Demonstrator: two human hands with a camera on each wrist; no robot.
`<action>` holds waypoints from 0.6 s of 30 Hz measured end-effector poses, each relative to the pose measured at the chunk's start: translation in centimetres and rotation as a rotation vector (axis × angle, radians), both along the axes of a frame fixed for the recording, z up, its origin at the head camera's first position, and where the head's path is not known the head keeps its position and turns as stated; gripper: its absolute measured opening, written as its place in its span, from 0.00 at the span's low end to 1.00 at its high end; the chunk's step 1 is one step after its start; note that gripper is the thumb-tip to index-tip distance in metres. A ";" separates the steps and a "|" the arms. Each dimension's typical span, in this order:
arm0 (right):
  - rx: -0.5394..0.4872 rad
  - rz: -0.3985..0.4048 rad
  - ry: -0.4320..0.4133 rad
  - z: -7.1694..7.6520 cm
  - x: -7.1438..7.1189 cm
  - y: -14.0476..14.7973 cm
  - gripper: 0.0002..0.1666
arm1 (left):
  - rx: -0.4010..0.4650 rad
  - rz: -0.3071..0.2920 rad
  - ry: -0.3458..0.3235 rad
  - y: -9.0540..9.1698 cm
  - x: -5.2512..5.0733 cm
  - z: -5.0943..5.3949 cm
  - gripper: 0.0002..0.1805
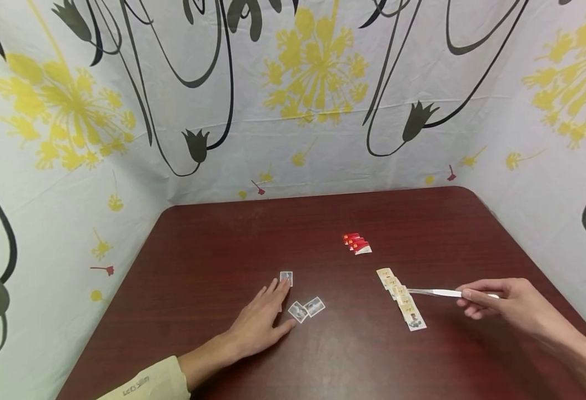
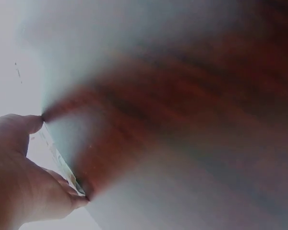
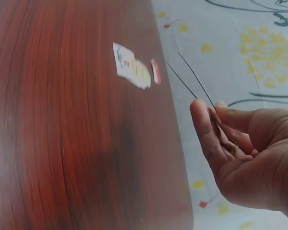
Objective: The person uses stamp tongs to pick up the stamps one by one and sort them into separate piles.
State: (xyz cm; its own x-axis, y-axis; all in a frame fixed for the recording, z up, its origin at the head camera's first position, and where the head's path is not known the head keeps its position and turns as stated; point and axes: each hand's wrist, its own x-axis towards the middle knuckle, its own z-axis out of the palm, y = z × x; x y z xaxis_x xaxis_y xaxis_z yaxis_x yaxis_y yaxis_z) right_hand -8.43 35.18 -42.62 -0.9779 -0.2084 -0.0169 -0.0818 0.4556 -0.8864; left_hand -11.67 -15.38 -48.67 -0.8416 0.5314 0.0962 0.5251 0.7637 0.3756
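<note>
My left hand (image 1: 256,326) rests on the table with fingers extended, its fingertips touching a small grey stamp (image 1: 286,276). Another stamp is mostly hidden under that hand. Right by the thumb lie two grey stamps (image 1: 315,306), their corners meeting. Between thumb and fingers, my right hand (image 1: 505,304) pinches white-handled tweezers (image 1: 445,293). Their tips are over or against an overlapping row of yellowish stamps (image 1: 406,304); contact cannot be told. In the right wrist view the tweezers' prongs (image 3: 197,80) stand apart with nothing visible between them.
A fanned stack of red stamps (image 1: 355,241) lies farther back on the dark red wooden table (image 1: 233,239). White cloth (image 1: 322,161) with flower prints hangs around the table's back and sides. The left wrist view is mostly hazy.
</note>
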 end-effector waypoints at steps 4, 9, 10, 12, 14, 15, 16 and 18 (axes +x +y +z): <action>-0.126 0.089 -0.018 -0.1 -0.5 -1.5 0.13 | 0.045 0.011 -0.049 -0.5 -0.2 0.5 0.45; -0.269 0.160 -0.084 -0.2 -1.0 -4.1 0.14 | 0.081 0.013 -0.092 -1.2 -0.7 1.2 0.42; -0.293 0.170 -0.095 -0.2 -1.1 -4.8 0.14 | 0.082 0.006 -0.094 -1.3 -0.8 1.3 0.40; -0.333 0.189 -0.109 -0.3 -1.2 -6.1 0.15 | 0.093 -0.011 -0.096 -1.6 -1.1 1.6 0.38; -0.360 0.203 -0.124 -0.3 -1.2 -7.5 0.16 | 0.103 -0.026 -0.098 -1.9 -1.3 1.9 0.37; -0.369 0.198 -0.135 -0.3 -1.2 -8.3 0.16 | 0.108 -0.032 -0.103 -2.0 -1.4 2.0 0.37; -0.381 0.194 -0.146 -0.3 -1.2 -9.1 0.17 | 0.112 -0.034 -0.113 -2.2 -1.6 2.2 0.37; -0.404 0.192 -0.170 -0.3 -1.4 -10.5 0.17 | 0.112 -0.039 -0.128 -2.6 -1.8 2.5 0.37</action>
State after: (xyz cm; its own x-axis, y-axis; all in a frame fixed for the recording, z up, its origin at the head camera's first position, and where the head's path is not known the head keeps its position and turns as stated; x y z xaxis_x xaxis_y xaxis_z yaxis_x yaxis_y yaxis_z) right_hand -9.79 24.69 -42.93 -0.9115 -0.4077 -0.0541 0.0312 0.0627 -0.9975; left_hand -13.50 -17.98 -46.21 -0.8300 0.5555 0.0504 0.4958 0.6934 0.5228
